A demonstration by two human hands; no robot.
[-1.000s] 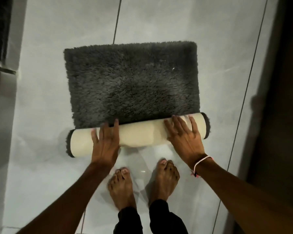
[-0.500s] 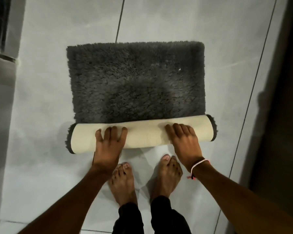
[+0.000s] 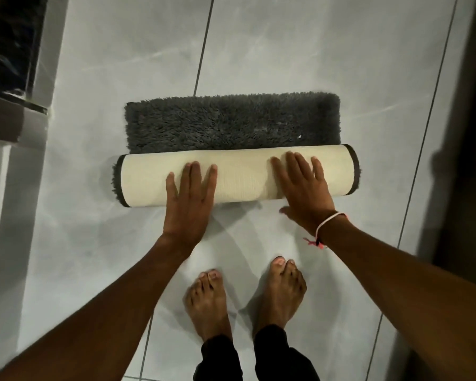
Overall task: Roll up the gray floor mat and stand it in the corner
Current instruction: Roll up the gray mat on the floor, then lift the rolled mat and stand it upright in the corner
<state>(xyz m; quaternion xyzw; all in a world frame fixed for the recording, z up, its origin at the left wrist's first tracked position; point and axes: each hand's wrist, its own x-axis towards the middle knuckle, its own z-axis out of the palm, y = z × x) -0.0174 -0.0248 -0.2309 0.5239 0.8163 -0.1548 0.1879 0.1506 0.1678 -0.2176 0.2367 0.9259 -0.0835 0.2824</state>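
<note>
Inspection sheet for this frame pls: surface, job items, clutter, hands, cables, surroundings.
Surface: pale gray tile floor with dark grout lines, glossy.
Job's things: gray floor mat mostly rolled; cream backing faces out on the roll, a shaggy strip lies flat beyond it. Not yet stood in a corner.
Clutter: nothing seen.
Hands: left hand and right hand both flat, palms down on the roll, fingers spread; no closed grip. Cord bracelet on the right wrist.
Cables: nothing seen.
Surroundings: bare feet near the roll; dark doorway or panel to the right; white frame with a dark opening at left.
</note>
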